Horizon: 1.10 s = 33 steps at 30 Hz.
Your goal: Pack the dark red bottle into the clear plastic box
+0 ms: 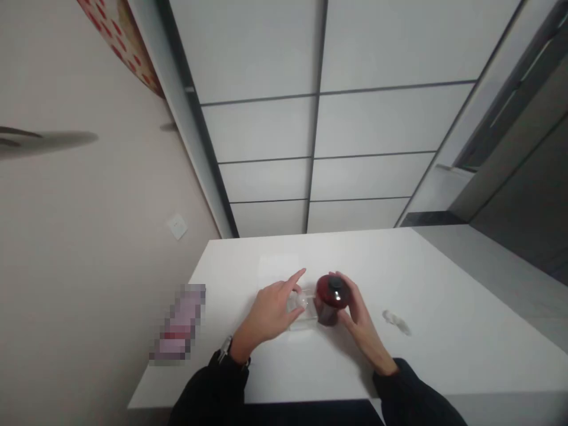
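My right hand (358,316) is wrapped round the right side of a dark red, rounded jar (327,305) with a black knob on top. Just left of that jar is a clear, see-through container (306,319) with a pale round knob (302,300). Over the container's left side sits my left hand (271,307), its index finger stretched out and its thumb apart. The knob lies between the thumb and the other fingers; whether they touch it I cannot tell.
Everything stands on a white table (239,367). A pixelated pinkish item (180,325) lies at the left edge. Right of my right hand is a small whitish crumpled thing (396,322). White panelled doors (364,177) rise behind the table, and a wall with a socket (177,226) is on the left.
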{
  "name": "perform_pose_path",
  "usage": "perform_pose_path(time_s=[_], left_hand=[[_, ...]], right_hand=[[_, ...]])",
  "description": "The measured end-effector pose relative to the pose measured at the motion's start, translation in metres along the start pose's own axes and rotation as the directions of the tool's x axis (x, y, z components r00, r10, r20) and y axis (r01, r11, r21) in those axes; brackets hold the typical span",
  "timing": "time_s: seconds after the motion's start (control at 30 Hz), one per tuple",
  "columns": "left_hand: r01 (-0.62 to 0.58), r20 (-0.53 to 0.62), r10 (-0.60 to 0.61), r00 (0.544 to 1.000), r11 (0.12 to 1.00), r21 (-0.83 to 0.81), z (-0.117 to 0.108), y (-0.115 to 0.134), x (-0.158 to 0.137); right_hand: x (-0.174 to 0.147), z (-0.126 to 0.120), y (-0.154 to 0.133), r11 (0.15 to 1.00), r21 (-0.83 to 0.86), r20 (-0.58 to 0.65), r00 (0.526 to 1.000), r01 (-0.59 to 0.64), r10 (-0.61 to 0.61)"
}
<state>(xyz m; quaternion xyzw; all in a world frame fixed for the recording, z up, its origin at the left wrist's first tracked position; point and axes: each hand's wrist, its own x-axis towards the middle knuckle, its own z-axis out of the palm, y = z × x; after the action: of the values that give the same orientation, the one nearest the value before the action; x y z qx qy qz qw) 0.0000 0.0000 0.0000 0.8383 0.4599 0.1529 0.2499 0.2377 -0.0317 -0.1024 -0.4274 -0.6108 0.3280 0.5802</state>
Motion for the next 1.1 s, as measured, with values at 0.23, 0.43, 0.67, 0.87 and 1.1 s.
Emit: perform_pose_path(time_s=[0.23, 0.43, 0.67, 0.87, 1.1], left_hand=[[0.01, -0.047, -0.012, 0.999, 0.999, -0.05, 0.004, -0.004, 0.002], [-0.069, -0.024, 0.067, 0.997, 0.993, -0.095, 0.001, -0.007, 0.0], [-0.131, 0.034, 0.131, 0.991, 0.991, -0.021, 0.0, -0.012, 0.002], [-0.192, 0.038, 0.189, 0.981, 0.977, 0.088, -0.006, -0.008, 0.0], [-0.127, -0.142, 0.123, 0.982, 0.992, -0.02, -0.008, -0.035, -0.025]], right_hand=[[-0.005, 0.006, 0.012, 0.996, -0.014, -0.034, 0.996, -0.083, 0.082], [-0.007, 0.01, 0.006, 0.993, 0.028, -0.025, 0.993, -0.119, 0.12], [-0.002, 0.002, 0.008, 0.993, 0.057, 0.051, 0.994, -0.103, 0.1], [-0.001, 0.004, 0.005, 0.995, 0.045, 0.029, 0.995, -0.093, 0.091], [-0.001, 0.0, -0.001, 0.999, -0.026, -0.009, 1.0, 0.02, -0.021]])
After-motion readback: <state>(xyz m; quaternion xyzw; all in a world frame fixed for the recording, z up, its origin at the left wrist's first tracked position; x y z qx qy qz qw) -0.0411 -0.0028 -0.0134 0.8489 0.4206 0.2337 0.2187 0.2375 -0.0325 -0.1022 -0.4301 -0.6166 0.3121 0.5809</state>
